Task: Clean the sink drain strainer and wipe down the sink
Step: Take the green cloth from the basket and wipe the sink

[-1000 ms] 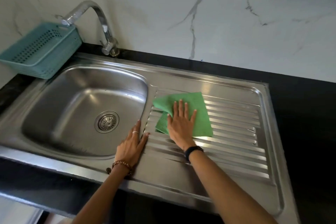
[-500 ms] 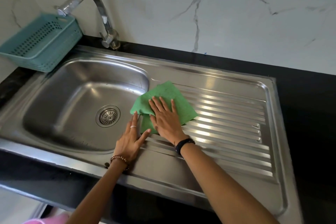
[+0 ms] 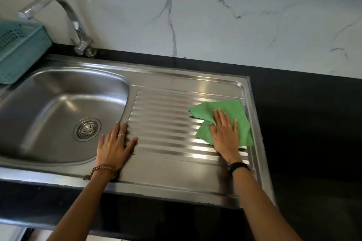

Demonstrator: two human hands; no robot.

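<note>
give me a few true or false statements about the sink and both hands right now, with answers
1. The right hand presses flat on the green cloth. True.
2. The cloth lies inside the sink basin. False: it lies at the far right end of the ribbed drainboard.
3. The left hand rests open on the steel beside the basin. True.
4. The strainer is lifted out of the drain. False: it sits in the drain.
5. Water runs from the faucet. False: none shows.

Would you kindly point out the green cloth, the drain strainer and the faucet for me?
green cloth point(image 3: 221, 110): head view, bare upper part above the fingers.
drain strainer point(image 3: 87, 128): head view, centre of the slotted disc.
faucet point(image 3: 75, 23): head view, the curved spout's descending tube.
</note>
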